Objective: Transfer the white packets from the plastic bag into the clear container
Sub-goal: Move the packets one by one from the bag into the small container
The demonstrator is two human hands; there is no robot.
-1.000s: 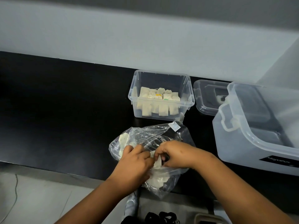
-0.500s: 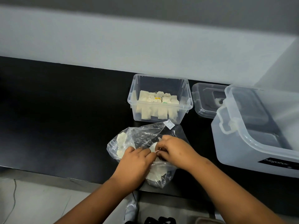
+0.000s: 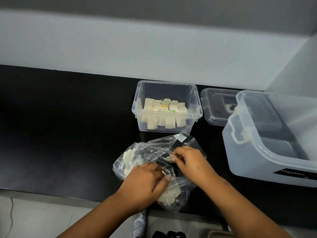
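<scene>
Both forearms reached in from the bottom edge, bare. Left hand lay palm-down, fingers curled, pressing downward. Right hand sat just beyond it, fingertips pinched together, knuckles up.
</scene>
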